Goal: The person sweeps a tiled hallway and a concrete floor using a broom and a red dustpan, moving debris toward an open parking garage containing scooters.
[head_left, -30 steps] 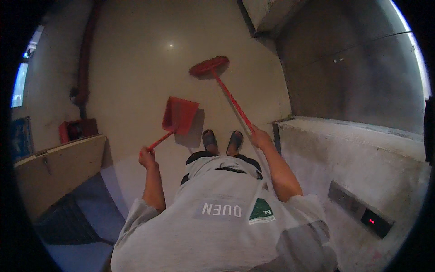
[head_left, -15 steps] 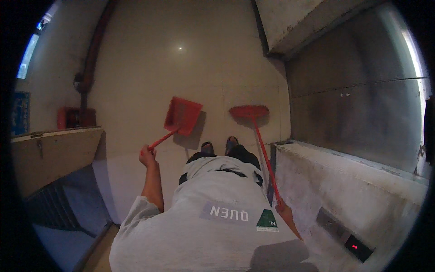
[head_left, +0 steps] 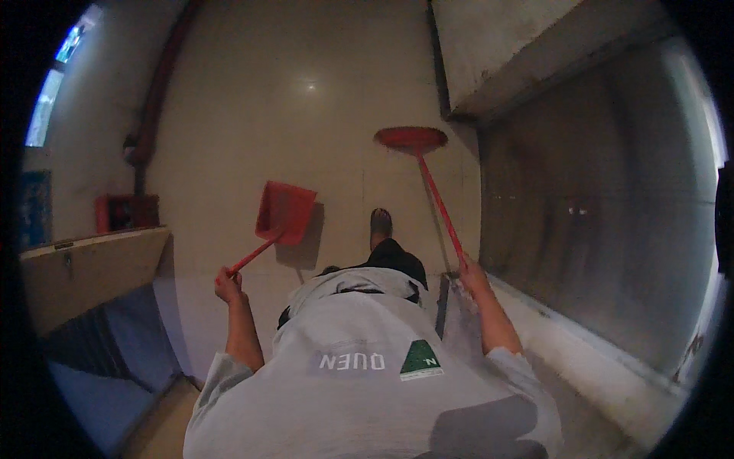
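Observation:
My left hand (head_left: 228,281) grips the thin handle of a red dustpan (head_left: 284,212), which hangs above the pale tiled floor (head_left: 306,115) left of my body. My right hand (head_left: 472,277) holds the long red handle of a red broom (head_left: 413,141). The broom's head points forward and lies low over the floor ahead. One dark shoe (head_left: 380,223) is stepped forward between the two tools. My grey shirt (head_left: 359,367) fills the lower middle of the view.
A grey metal wall or door (head_left: 596,206) runs along the right with a light concrete ledge (head_left: 581,359) beneath it. A wooden cabinet (head_left: 84,268) stands on the left, with a red box (head_left: 122,212) behind it and a dark pipe (head_left: 157,92) on the wall.
I have walked forward. The broom swung from the left-centre to the right and now points ahead again, with my right hand raised. The dustpan stays held out on the left.

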`<state>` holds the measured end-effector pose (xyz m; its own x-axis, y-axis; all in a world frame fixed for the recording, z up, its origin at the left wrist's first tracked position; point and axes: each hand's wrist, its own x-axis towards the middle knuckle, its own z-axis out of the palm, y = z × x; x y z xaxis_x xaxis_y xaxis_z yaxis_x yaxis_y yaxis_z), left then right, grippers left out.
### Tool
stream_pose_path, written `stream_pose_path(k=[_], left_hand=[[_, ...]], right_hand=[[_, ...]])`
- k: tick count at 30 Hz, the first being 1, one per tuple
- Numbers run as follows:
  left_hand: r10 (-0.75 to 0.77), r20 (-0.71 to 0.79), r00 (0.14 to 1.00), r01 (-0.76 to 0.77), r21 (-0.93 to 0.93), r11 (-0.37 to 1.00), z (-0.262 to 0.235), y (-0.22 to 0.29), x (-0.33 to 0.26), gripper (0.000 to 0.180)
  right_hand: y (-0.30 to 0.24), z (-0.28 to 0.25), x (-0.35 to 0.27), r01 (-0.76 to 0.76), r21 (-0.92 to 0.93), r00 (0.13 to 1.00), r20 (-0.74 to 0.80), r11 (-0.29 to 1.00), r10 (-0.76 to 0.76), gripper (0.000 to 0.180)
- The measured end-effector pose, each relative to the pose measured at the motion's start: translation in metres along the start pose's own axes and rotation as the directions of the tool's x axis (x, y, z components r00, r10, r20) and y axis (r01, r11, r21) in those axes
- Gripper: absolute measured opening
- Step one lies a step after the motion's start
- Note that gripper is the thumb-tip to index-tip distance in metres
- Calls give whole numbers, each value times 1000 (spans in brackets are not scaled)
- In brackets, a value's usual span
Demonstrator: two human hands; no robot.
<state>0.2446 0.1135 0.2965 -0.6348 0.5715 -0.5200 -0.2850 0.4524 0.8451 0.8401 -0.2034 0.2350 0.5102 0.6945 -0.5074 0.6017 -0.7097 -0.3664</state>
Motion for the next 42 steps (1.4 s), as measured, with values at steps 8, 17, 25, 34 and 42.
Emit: stream_pose_path(k=[8,17,25,34,42], left_hand=[[31,-111,993,-43,-110,993,37,37,-35,15],[39,-207,977,-56,-77,995,70,77,-78,15],[-31,-222,974,20,-49,999,144,99,-48,11],[-79,-156,985,71,-55,996,117,121,44,13],[-60,-147,987,42,-122,992,57,179,32,11]], right_hand=[[-109,-114,291,-311,199,941,204,929,271,35],[-127,-131,186,-76,98,992,108,992,66,47],[-94,-136,-95,-28,-78,935,350,997,54,42],[-232,-124,2,-161,-213,861,446,964,243,43],[-465,-151,200,-177,88,936,324,980,140,40]])
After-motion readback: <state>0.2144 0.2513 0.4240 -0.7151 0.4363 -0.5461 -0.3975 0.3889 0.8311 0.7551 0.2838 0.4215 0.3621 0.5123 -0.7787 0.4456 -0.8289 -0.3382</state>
